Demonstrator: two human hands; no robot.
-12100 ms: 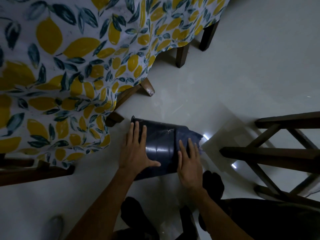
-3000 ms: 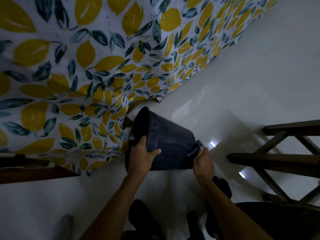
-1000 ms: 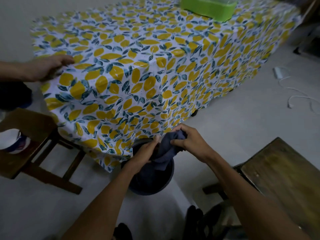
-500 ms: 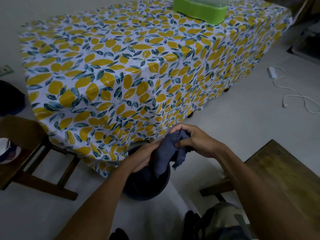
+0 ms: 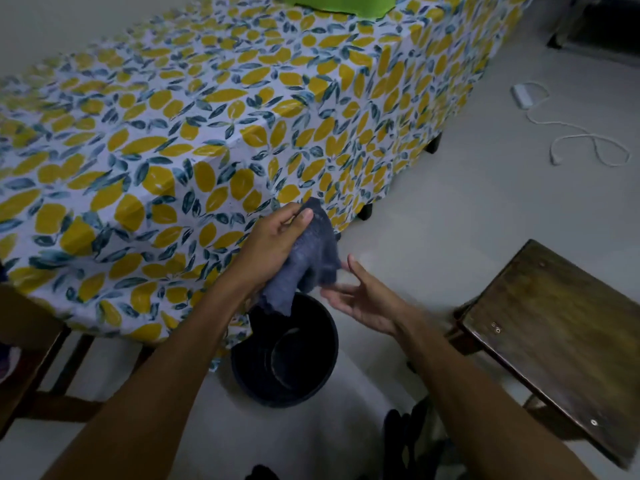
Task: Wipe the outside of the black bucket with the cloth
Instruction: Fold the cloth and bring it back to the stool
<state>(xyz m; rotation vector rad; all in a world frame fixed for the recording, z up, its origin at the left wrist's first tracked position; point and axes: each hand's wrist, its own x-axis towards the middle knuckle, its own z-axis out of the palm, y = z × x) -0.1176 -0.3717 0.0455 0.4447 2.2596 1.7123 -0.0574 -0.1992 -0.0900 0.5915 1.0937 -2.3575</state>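
Bucket (image 5: 313,344): black inside and out, faint lighter ring glinting at the bottom. Cloth (image 5: 310,252): dull slate blue-grey, plain, no print. Tablecloth (image 5: 214,109) on the surface: white base, repeating yellow lemons with dark teal-blue leaves, all over top and hanging sides. Container (image 5: 337,3) at the far edge of the surface: bright lime green. Floor (image 5: 467,209): pale grey-white, plain, slightly glossy. Stool (image 5: 561,337) on the right: dark brown wood, streaky grain, small pale screw heads. Chair (image 5: 31,362) on the left: dark brown wood too. Cable (image 5: 581,136) on the floor: white, with a white block at one end.
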